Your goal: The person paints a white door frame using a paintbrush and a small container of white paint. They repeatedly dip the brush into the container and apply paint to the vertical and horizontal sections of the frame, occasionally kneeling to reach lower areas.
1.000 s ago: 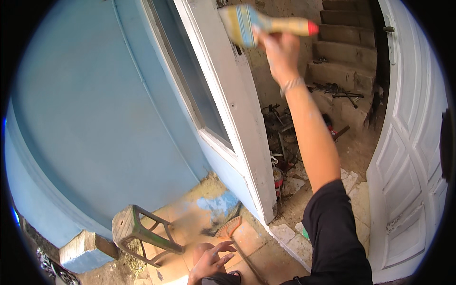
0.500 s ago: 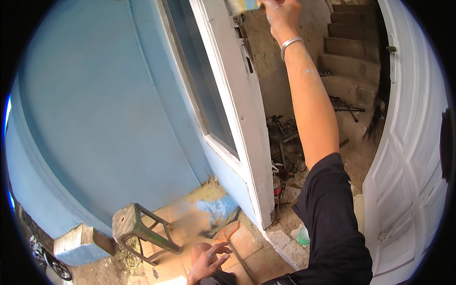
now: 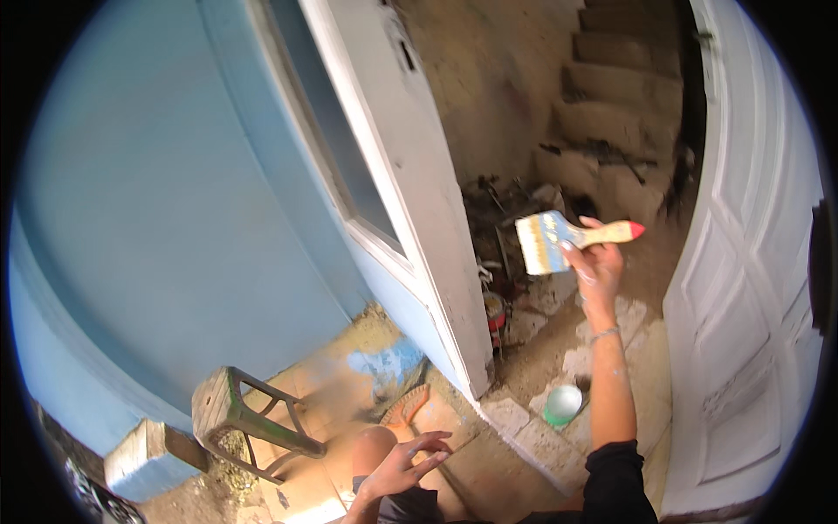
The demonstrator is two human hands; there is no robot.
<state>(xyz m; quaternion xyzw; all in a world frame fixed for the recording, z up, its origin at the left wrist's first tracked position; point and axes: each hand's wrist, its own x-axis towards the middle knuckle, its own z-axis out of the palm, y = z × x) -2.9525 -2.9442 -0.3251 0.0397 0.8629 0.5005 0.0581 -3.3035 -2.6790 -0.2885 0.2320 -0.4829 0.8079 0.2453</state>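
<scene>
Paintbrush (image 3: 554, 240) lower now than a second ago — then raised high against the top of the white door frame (image 3: 410, 192), now down at mid-height, off the frame and out over the open doorway. Right hand (image 3: 596, 266) closed on the wooden handle, fingers wrapped near the ferrule, red handle tip pointing right, pale paint-loaded bristles pointing left and touching nothing. Right arm no longer stretched overhead but bent lower, dark sleeve at the bottom edge. Left hand (image 3: 403, 463) open and empty, fingers spread, hovering low beside the knee, much where it was before. Judging by the drop, a stroke high on the frame finished and the brush withdrawn — possibly for a reload. Small green container (image 3: 563, 403) on the stone threshold directly below the right forearm, well apart from the bristles. Blue wall (image 3: 175, 218) at left, white door leaf (image 3: 742, 288) swung open at right, rough stairs (image 3: 620, 96) and dark clutter inside. Worn green stool (image 3: 240, 415) tilted by the wall, with a blue-painted block (image 3: 144, 454) just beside it.
</scene>
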